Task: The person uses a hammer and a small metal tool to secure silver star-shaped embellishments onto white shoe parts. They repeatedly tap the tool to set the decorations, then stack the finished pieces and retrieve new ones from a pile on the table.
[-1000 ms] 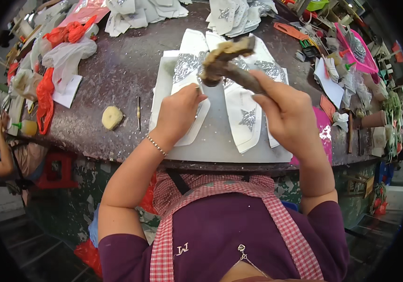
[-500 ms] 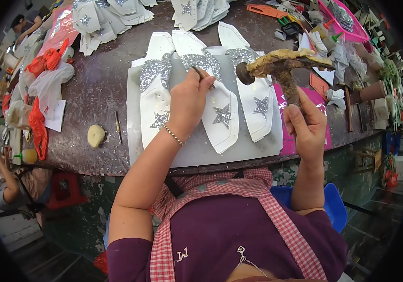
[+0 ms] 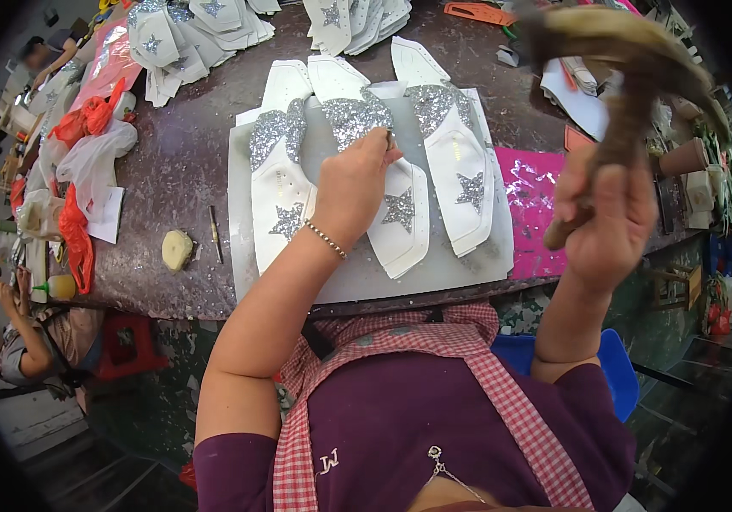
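The middle white panel [image 3: 404, 183] lies between a left panel [image 3: 276, 175] and a right panel [image 3: 451, 158] on a pale board [image 3: 460, 271] at the near edge of your desk [image 3: 182, 162]. All three carry a silver glitter band and a glitter star. Your left hand [image 3: 353, 179] is over the middle one, its fingers pinched narrow beside the glitter band on what seems to be a slim dark tool [image 3: 390, 136], mostly hidden by your hand. Your right hand [image 3: 605, 213] has its fingers closed around the handle of a hammer [image 3: 628, 107], raised well apart from the panels on your right; its head is blurred. A bright pink sheet [image 3: 536, 209] lies beside the board. To your left, a thin tool [image 3: 215, 235] lies near a round cream lump [image 3: 177, 249]. White pieces with silver stars [image 3: 204, 38] are piled at the back.
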Available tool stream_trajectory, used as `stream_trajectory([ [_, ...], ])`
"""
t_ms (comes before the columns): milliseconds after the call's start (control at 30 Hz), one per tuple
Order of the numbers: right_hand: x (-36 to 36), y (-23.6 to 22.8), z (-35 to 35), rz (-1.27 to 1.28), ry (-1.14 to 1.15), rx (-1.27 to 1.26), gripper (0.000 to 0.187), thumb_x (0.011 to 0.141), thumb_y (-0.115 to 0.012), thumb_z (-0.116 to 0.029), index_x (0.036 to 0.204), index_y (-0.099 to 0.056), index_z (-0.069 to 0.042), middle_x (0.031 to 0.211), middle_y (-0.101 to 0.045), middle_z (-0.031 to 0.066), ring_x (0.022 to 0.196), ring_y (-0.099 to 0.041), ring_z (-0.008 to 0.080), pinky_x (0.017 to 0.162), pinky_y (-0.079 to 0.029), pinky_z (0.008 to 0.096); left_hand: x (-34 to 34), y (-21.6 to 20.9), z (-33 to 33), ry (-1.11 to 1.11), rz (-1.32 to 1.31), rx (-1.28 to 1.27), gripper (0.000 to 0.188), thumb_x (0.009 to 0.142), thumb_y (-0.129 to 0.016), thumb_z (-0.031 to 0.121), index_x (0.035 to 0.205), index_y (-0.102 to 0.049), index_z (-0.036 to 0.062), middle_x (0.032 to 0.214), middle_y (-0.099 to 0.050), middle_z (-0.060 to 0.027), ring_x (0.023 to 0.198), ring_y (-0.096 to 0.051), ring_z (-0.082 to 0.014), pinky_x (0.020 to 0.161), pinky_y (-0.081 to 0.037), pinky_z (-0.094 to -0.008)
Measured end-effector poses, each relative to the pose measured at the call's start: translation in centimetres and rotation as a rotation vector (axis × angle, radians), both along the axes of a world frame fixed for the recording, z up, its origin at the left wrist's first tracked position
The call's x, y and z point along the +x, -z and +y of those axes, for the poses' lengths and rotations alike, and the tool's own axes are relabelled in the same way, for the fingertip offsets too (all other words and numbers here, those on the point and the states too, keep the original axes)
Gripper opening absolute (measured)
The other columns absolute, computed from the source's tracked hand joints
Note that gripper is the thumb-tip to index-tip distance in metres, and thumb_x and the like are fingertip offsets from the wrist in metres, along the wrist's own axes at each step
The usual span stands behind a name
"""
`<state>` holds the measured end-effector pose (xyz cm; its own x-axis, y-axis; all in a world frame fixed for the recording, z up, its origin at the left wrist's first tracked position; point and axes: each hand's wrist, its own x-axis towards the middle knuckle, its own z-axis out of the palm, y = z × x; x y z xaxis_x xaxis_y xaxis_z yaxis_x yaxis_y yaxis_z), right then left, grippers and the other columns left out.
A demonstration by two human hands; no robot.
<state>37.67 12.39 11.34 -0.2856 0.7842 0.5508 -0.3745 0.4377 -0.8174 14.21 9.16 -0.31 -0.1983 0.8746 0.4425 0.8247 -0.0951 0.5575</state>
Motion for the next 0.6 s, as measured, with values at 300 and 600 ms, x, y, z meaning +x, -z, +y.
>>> stream_trajectory([
  [300, -0.7, 1.0, 0.5, -0.881, 0.171, 0.247, 0.039, 0.093, -0.062, -0.003, 0.13, -0.057, 0.007, 0.099, -0.072, 0.0094, 0.08, -0.061, 0.0139, 0.075, -0.048, 0.0259, -0.1, 0.8, -0.2, -0.012, -0.25, 0.057, 0.018, 0.095, -0.063, 0.016, 0.092, -0.052, 0.0023, 0.079, -0.069, -0.0134, 0.065, -0.068, -0.0321, 0.056, -0.052, -0.0401],
  [600, 0.3, 2.7, 0.0, -0.571, 0.168, 0.061, 0.037, 0.094, -0.063, -0.007, 0.128, -0.059, 0.006, 0.097, -0.072, 0.0108, 0.088, -0.063, 0.0104, 0.078, -0.049, 0.0246, 0.0, 0.9, -0.7, -0.025, -0.264, 0.009, 0.024, 0.094, -0.067, 0.019, 0.083, -0.056, 0.001, 0.076, -0.069, -0.0133, 0.067, -0.069, -0.028, 0.059, -0.052, -0.0361],
])
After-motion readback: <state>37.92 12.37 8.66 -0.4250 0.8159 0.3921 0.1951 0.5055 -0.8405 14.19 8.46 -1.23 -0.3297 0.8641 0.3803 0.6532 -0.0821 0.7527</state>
